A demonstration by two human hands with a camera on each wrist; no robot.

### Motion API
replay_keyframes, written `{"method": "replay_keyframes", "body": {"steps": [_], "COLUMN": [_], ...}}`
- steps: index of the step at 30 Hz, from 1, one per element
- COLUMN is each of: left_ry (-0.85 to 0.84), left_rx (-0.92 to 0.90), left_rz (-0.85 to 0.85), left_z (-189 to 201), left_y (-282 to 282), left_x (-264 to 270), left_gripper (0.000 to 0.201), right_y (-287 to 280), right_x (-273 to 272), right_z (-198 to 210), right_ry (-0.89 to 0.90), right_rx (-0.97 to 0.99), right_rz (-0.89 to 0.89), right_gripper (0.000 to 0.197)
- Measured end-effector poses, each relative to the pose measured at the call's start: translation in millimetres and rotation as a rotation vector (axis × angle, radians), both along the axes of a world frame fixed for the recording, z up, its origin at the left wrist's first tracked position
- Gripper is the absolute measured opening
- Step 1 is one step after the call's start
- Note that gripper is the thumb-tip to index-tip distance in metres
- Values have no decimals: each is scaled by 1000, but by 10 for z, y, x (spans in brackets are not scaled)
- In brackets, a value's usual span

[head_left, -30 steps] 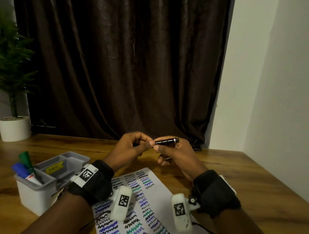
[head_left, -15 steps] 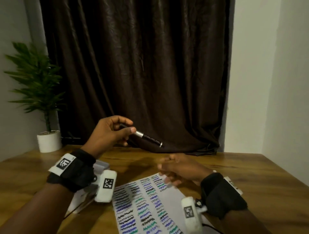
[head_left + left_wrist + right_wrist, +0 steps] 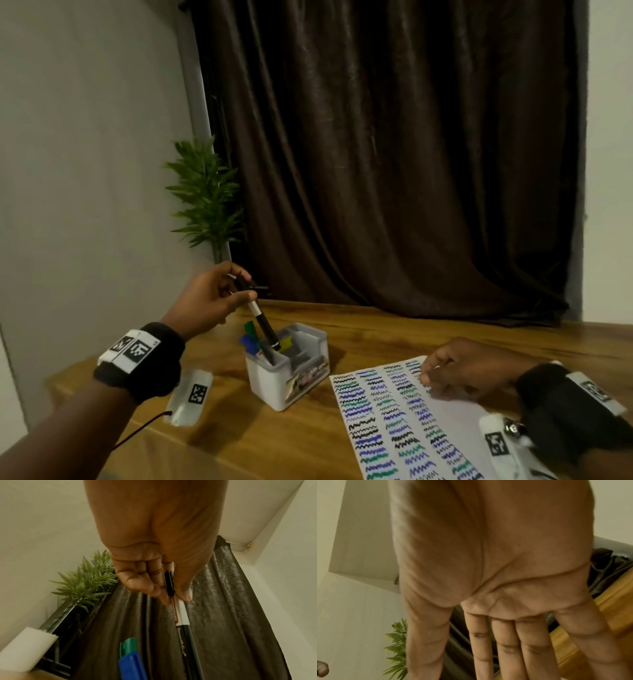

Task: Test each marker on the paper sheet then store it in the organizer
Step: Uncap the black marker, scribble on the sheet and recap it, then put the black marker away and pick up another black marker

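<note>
My left hand [image 3: 236,291] pinches the top of a black marker [image 3: 264,325] with a white band, held tilted over the grey organizer [image 3: 291,383]. The marker's lower end is at the rim of the organizer's front-left compartment. In the left wrist view my thumb and fingers [image 3: 171,592] hold the black marker [image 3: 183,627] by its capped end. A green marker [image 3: 251,328] and a blue marker [image 3: 249,343] stand in that same compartment. My right hand [image 3: 442,373] rests with straight fingers on the top edge of the paper sheet [image 3: 421,428], which is covered in wavy test lines.
A potted plant [image 3: 209,202] stands at the table's far left corner by a dark curtain [image 3: 394,154]. The wooden table [image 3: 394,329] runs to walls on the left and right. Tagged wrist cameras hang below both wrists.
My left hand has carried the black marker away from my right hand, to the left and down over the organizer. My right hand let go of it and dropped onto the paper.
</note>
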State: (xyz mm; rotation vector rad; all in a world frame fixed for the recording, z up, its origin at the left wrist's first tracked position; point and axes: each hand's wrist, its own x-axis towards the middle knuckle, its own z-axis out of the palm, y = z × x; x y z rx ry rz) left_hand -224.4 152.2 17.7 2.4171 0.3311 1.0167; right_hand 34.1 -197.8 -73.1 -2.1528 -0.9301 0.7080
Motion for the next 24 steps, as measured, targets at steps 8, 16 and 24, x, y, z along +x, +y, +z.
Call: {"method": "replay_keyframes", "body": {"steps": [8,16,24], "left_ry": [270,390,-59], "left_rx": [104,255,-24], "left_rz": [59,94,-346], "left_z": [-289,-153,246], "left_y": [-80,-181,-958], "left_x": [61,111,596], "left_gripper": [22,13,9], "right_y": [-4,-5,-52], "right_x": [-43,-59,-26], "right_z": [19,31,75], "right_ry": [-28,-42,-62], "right_rx": [-10,-22,146], "right_rz": [9,26,-53], "right_gripper": [34,33,21]}}
